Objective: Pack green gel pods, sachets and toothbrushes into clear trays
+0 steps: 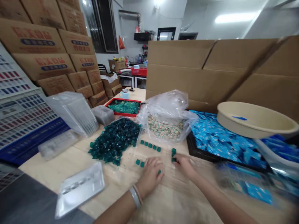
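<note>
My left hand (150, 174) is curled over a short row of dark green, jelly-like cubes, its fingers closed around part of the row. Two green cubes (140, 163) show at the hand's left, and another green cube (159, 171) shows by the thumb. My right hand (185, 166) pinches a green cube (173, 159) in a short column, with one more cube (173, 150) just beyond it. Farther back lies a separate row of several green cubes (150, 145). A large heap of the same dark green pieces (114, 140) spreads to the left.
A clear plastic bag (167, 105) of small patterned pieces stands behind the rows. Blue packets (217, 133) fill a black tray at right, beside a cream basin (252, 132). At left are a clear moulded tray (80, 188), crates (21, 109) and cartons (42, 63). A red tray (137, 112) lies farther back.
</note>
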`<state>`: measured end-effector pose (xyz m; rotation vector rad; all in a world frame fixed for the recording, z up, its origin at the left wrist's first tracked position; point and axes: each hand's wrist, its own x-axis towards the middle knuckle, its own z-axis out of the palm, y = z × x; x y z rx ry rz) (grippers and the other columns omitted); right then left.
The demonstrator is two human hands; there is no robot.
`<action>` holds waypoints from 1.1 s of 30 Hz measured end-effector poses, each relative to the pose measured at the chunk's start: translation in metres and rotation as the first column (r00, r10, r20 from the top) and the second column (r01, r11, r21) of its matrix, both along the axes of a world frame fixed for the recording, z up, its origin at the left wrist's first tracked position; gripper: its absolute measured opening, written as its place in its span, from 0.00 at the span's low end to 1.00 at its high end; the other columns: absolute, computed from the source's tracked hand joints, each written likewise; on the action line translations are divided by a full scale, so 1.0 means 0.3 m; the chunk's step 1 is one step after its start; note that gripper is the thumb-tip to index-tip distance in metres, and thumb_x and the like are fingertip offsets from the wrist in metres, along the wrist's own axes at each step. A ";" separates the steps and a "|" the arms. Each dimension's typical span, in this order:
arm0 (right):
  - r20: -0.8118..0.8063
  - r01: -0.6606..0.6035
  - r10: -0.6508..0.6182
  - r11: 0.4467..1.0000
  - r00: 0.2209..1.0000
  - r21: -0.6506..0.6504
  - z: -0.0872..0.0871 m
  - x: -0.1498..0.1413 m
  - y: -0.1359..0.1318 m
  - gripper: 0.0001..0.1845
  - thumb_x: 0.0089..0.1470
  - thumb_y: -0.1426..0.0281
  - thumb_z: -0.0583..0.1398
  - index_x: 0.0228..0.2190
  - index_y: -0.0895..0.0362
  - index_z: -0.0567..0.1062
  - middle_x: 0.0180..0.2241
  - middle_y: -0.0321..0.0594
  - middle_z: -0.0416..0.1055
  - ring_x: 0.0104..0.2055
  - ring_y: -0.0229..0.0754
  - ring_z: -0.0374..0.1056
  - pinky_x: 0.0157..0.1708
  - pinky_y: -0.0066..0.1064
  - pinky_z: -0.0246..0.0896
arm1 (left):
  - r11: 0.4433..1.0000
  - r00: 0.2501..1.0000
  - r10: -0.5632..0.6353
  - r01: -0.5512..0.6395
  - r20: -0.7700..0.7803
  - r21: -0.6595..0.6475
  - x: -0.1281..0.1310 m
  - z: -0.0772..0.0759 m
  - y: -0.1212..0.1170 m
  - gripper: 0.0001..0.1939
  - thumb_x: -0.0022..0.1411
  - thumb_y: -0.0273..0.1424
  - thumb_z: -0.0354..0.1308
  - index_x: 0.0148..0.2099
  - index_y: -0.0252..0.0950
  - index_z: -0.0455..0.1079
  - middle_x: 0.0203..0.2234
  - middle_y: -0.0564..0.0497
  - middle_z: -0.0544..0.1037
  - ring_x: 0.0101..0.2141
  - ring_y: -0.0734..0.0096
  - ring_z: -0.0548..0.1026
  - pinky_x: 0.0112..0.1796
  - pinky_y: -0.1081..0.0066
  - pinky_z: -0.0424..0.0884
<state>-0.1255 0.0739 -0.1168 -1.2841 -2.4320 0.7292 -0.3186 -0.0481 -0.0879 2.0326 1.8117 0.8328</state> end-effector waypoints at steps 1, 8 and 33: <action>-0.029 -0.003 0.002 1.000 1.000 -0.017 -0.011 0.015 0.004 0.10 0.40 0.76 0.52 0.28 0.59 0.69 0.21 0.36 0.66 0.24 0.38 0.63 0.26 0.27 0.55 | 0.998 0.999 0.051 -0.051 -0.007 0.039 -0.080 0.026 0.039 0.17 0.54 0.29 0.51 0.48 0.38 0.65 0.49 0.47 0.65 0.49 0.65 0.60 0.50 0.64 0.55; -0.192 -0.009 0.028 0.995 0.981 0.100 0.136 -0.179 0.029 0.11 0.50 0.66 0.50 0.34 0.57 0.66 0.23 0.38 0.68 0.25 0.39 0.64 0.26 0.29 0.59 | 0.834 0.789 0.510 -0.551 -0.344 -0.029 -0.573 0.136 0.370 0.15 0.56 0.34 0.51 0.45 0.35 0.66 0.43 0.42 0.66 0.45 0.57 0.63 0.43 0.62 0.60; -0.690 -0.432 -0.322 0.591 0.648 -0.682 0.230 -0.763 0.151 0.11 0.34 0.71 0.60 0.26 0.57 0.68 0.16 0.28 0.61 0.19 0.31 0.60 0.21 0.25 0.54 | 0.893 -0.358 0.353 -0.146 0.864 -0.425 -0.504 0.167 0.293 0.09 0.57 0.24 0.47 0.27 0.30 0.66 0.18 0.52 0.68 0.21 0.79 0.68 0.27 0.76 0.67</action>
